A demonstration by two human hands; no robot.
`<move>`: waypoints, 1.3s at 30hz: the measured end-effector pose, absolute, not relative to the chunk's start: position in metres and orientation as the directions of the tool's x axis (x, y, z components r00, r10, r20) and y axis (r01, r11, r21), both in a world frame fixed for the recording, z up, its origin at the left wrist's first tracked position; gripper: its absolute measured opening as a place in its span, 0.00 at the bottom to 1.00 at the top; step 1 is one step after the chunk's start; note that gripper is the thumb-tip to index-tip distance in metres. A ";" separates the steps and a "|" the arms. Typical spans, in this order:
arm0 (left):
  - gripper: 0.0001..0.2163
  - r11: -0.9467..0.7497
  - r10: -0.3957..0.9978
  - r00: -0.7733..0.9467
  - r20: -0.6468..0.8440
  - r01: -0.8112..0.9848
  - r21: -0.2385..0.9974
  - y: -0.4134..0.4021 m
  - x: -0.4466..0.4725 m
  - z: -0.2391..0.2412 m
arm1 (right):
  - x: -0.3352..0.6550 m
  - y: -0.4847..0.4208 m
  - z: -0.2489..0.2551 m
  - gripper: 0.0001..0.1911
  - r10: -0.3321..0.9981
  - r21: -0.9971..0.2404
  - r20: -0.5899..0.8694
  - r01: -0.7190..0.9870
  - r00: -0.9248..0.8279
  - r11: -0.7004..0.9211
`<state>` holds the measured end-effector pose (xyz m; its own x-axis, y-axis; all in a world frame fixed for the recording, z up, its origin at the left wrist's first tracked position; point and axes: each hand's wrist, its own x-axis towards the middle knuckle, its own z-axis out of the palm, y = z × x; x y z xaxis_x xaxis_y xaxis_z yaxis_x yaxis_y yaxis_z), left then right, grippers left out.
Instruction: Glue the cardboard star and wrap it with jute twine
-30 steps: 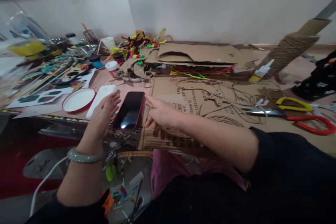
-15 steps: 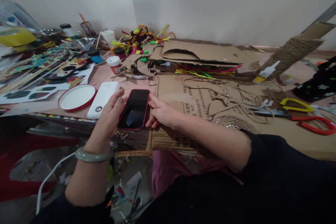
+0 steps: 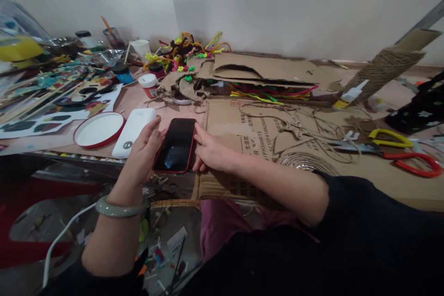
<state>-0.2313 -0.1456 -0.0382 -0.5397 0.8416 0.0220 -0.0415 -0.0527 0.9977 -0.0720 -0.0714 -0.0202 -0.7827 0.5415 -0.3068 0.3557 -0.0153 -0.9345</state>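
A smartphone (image 3: 176,145) with a dark screen and a red case lies face up between my hands, at the table's front edge. My left hand (image 3: 143,152) holds its left side, thumb along the edge; a pale bangle circles that wrist. On the opposite side my right hand (image 3: 213,149) grips the right edge, its fingers bent and partly tucked below. What the fingers do under the phone is hidden. Just left of my left hand lies a white power bank (image 3: 134,132), beside a round white lid (image 3: 99,129) with a red rim.
Flat cardboard (image 3: 225,122) spreads to the right, bearing loose twine, a coiled twine disc (image 3: 305,161) and red-and-yellow-handled scissors (image 3: 412,157). A glue bottle (image 3: 350,95) leans by a twine-wrapped tube (image 3: 381,69). Paint jars, brushes and colourful cords (image 3: 187,51) crowd the back left.
The whole view has shifted slightly, so things appear a little further left. Both hands stay at the phone's sides, and its screen remains dark.
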 end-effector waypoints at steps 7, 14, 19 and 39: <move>0.25 -0.078 0.857 -0.513 0.042 -0.050 0.996 -0.145 -0.234 -0.039 | -0.069 -0.069 -0.025 0.42 0.530 -0.954 -0.269 0.300 -0.804 -0.029; 0.25 -0.110 0.858 -0.511 0.061 -0.066 0.992 -0.145 -0.235 -0.043 | -0.066 -0.066 -0.019 0.39 0.545 -0.933 -0.238 0.346 -0.804 0.103; 0.24 -0.130 0.848 -0.526 0.064 -0.088 0.988 -0.144 -0.237 -0.048 | -0.061 -0.066 -0.007 0.23 0.694 -0.736 0.034 0.452 -0.719 0.504; 0.25 -0.136 0.832 -0.550 0.070 -0.080 0.988 -0.143 -0.238 -0.048 | -0.088 -0.057 -0.028 0.18 0.557 -0.489 0.142 0.431 -0.818 0.758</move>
